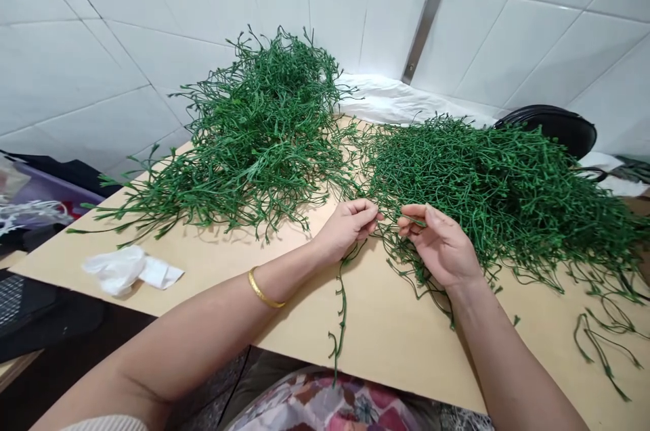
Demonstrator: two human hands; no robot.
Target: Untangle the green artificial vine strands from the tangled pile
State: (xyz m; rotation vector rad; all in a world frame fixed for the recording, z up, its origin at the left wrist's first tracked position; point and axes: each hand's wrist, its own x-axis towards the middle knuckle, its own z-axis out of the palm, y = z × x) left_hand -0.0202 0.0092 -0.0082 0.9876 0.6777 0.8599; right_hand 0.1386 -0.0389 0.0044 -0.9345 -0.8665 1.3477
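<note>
My left hand [353, 224] is closed in a pinch on a thin green plastic stem [341, 309]. Its knobbly length trails from below the fist over the table's front edge. Close by on the right, my right hand [439, 241] has its thumb and fingers drawn together, with a bit of green stem [415, 220] showing between them. A gap separates the two hands. Behind the right one spreads a dense heap of green plastic stems [457, 174]. A second, taller heap of branched green stems [264, 120] rises to the left, its tips forked.
Crumpled white tissue [126, 270] lies on the tan tabletop [396, 343] at left. A few loose stems [604, 343] lie at right. Against the tiled wall are white sheeting [391, 96] and a black round-edged object [548, 125]. A purple container [45, 186] stands left of the table.
</note>
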